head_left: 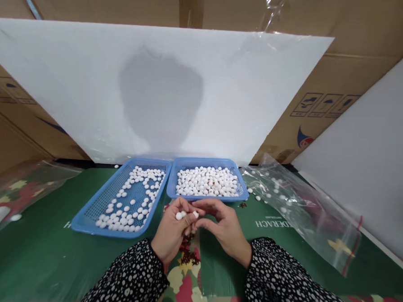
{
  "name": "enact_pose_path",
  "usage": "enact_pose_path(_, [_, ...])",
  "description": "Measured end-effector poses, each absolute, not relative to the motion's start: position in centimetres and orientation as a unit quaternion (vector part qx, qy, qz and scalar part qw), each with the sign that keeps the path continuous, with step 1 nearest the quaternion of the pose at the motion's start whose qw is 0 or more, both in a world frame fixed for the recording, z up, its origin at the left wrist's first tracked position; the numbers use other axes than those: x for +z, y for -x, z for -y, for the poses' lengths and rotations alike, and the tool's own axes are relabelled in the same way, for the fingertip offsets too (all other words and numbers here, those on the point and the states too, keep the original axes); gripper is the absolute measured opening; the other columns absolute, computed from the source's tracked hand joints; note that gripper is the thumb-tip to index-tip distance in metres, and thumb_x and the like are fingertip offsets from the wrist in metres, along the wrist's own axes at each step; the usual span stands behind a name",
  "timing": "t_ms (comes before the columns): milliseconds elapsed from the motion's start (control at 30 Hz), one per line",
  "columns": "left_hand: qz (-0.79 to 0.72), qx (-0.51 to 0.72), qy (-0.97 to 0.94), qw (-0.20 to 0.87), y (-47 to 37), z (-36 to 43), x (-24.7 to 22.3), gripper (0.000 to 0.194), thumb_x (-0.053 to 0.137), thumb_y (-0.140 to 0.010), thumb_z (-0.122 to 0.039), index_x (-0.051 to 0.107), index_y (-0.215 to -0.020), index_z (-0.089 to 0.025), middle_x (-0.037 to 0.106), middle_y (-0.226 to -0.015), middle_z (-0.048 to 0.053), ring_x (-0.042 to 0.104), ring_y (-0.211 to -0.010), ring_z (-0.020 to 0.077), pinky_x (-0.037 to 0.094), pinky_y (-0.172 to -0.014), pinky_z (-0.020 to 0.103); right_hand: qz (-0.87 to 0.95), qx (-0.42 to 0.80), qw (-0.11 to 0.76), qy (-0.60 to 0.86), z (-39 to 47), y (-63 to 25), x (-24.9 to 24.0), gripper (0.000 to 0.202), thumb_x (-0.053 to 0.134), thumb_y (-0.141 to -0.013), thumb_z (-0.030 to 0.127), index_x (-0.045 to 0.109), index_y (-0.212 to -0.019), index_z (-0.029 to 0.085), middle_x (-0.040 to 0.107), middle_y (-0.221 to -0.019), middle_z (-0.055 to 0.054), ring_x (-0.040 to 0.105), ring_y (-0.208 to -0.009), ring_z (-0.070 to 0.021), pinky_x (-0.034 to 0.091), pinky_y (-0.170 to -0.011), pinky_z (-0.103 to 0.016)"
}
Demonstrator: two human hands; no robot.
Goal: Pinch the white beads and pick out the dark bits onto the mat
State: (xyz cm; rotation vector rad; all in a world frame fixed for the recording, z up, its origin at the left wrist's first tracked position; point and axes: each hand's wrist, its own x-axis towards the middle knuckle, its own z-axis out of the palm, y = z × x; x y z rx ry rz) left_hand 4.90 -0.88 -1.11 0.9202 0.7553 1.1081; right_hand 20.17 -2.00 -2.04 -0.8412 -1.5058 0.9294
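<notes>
My left hand [170,232] is curled around a few small, white, round pieces [180,215]. Another white round piece [196,214] sits at the fingertips where both hands meet. My right hand [227,229] is closed in a pinch at that piece. Just beyond the hands, a blue mesh basket [206,198] holds a heap of white pieces [206,180] with reddish-brown bits among them. To the left, a second blue basket [99,197] has white pieces spread loosely over its bottom. Dark reddish bits [189,257] lie on the table below my hands.
A clear plastic bag [314,220] with some white pieces lies at the right. More clear plastic [51,174] lies at the left. A white board [231,94] leans on cardboard boxes [334,72] behind the baskets. The table has a green printed cover [40,259].
</notes>
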Motion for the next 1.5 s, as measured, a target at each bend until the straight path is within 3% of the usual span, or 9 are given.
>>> enact_pose_path(267, [-0.432,0.435,-0.423,0.668,-4.2,0.3,-1.7,0.043,0.064,-0.081,-0.057,0.047,-0.074,-0.018,0.042,-0.048,-0.008,0.024,-0.038,0.0034,0.010,-0.037,0.016,0.740,0.109,0.545,0.379,-2.1,-21.4,0.0,0.021,0.066,-0.090,0.021,0.069,-0.110,0.023,0.071,-0.107,-0.008,0.063,-0.102,-0.0225,0.051,-0.092,-0.041])
enact_pose_path(367, [-0.460,0.433,-0.394,0.668,-3.8,0.0,-1.4,0.039,0.059,-0.084,-0.055,0.047,-0.074,-0.019,0.039,-0.054,-0.008,0.021,-0.037,0.0032,0.008,-0.036,0.017,0.793,0.014,0.475,0.382,-3.6,-21.9,-0.1,0.023,0.058,-0.094,0.019,0.066,-0.116,0.021,0.066,-0.119,-0.011,0.060,-0.108,-0.0245,0.047,-0.097,-0.044])
enact_pose_path(433, [-0.462,0.446,-0.366,0.673,-3.6,0.0,-1.3,0.032,0.056,-0.085,-0.049,0.048,-0.076,-0.019,0.038,-0.057,-0.008,0.024,-0.040,0.0044,0.012,-0.036,0.017,0.820,-0.003,0.430,0.379,-3.2,-22.0,-1.1,0.020,0.052,-0.097,0.020,0.067,-0.112,0.020,0.069,-0.104,-0.009,0.063,-0.096,-0.0216,0.052,-0.087,-0.037])
enact_pose_path(600, [-0.456,0.468,-0.406,0.639,-3.8,0.0,-1.8,0.025,0.061,-0.080,-0.039,0.055,-0.090,-0.016,0.052,-0.068,-0.003,0.038,-0.054,0.0081,0.029,-0.045,0.017,0.874,-0.055,0.192,0.442,-0.6,-22.1,-4.1,0.019,0.050,-0.098,0.019,0.067,-0.105,0.016,0.068,-0.082,-0.006,0.064,-0.065,-0.0192,0.047,-0.056,-0.028])
enact_pose_path(800, [-0.456,0.447,-0.448,0.625,-3.9,-0.1,-2.4,0.032,0.066,-0.079,-0.041,0.049,-0.093,-0.018,0.063,-0.074,0.001,0.040,-0.056,0.0093,0.027,-0.049,0.020,0.841,-0.027,0.108,0.529,-1.2,-21.9,-4.3,0.018,0.050,-0.098,0.023,0.068,-0.102,0.020,0.072,-0.085,-0.005,0.068,-0.071,-0.0209,0.044,-0.058,-0.027])
enact_pose_path(967, [-0.460,0.425,-0.479,0.616,-3.6,-0.2,-2.4,0.032,0.071,-0.076,-0.042,0.056,-0.086,-0.015,0.053,-0.065,-0.004,0.032,-0.052,0.0078,0.023,-0.049,0.021,0.838,0.005,0.136,0.529,-1.1,-21.5,-4.5,0.015,0.055,-0.096,0.023,0.068,-0.090,0.019,0.072,-0.080,-0.005,0.067,-0.071,-0.0200,0.043,-0.060,-0.025])
enact_pose_path(1067, [-0.464,0.434,-0.482,0.603,-3.5,-0.2,-2.5,0.031,0.076,-0.073,-0.039,0.061,-0.084,-0.015,0.043,-0.059,-0.007,0.033,-0.054,0.0080,0.025,-0.052,0.021,0.830,0.061,0.236,0.501,-0.5,-21.7,-4.2,0.010,0.060,-0.093,0.020,0.069,-0.088,0.020,0.072,-0.082,-0.004,0.067,-0.073,-0.0184,0.046,-0.065,-0.025])
enact_pose_path(1267, [-0.446,0.430,-0.461,0.635,-3.6,0.0,-2.5,0.031,0.081,-0.069,-0.035,0.063,-0.084,-0.015,0.059,-0.070,-0.001,0.047,-0.064,0.0101,0.034,-0.063,0.022,0.743,0.180,0.489,0.419,0.5,-21.9,-2.6,0.007,0.064,-0.089,0.017,0.071,-0.090,0.020,0.072,-0.087,-0.002,0.066,-0.079,-0.0160,0.052,-0.072,-0.026])
enact_pose_path(1500, [-0.437,0.421,-0.470,0.641,-3.6,-0.1,-3.1,0.031,0.083,-0.064,-0.033,0.063,-0.078,-0.014,0.061,-0.068,-0.001,0.047,-0.061,0.0106,0.033,-0.060,0.022,0.731,0.215,0.510,0.400,0.7,-21.2,-2.8,0.007,0.066,-0.087,0.016,0.073,-0.088,0.019,0.073,-0.083,-0.003,0.067,-0.074,-0.0157,0.054,-0.070,-0.026])
